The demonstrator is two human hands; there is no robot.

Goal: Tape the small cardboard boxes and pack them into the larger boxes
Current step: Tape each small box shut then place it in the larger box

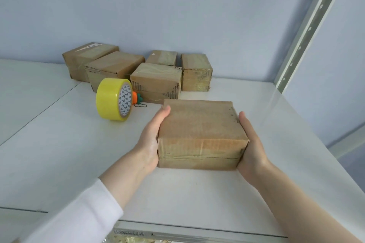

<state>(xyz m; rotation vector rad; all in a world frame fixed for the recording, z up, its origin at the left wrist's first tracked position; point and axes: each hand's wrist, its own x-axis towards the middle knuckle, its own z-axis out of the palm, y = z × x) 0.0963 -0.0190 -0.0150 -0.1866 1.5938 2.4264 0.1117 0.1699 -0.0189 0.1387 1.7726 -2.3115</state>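
Head view: a white desk [177, 193] meets a pale blue wall [177, 6], with a perforated metal upright [308, 31] beyond the right hand [250, 144]. Count: six small cardboard boxes, being one held box [199, 128] between the fingers and five taped boxes [156, 83] grouped past the fingertips; also one yellow tape roll [110, 98] and one carrot charm [136, 98] on a ball chain, both left of the left hand [152, 140]. Both hands press straight fingers flat against the held box's opposite sides; the white label [90, 46] on the far-left box is illegible, and the tape core shows only triangles.
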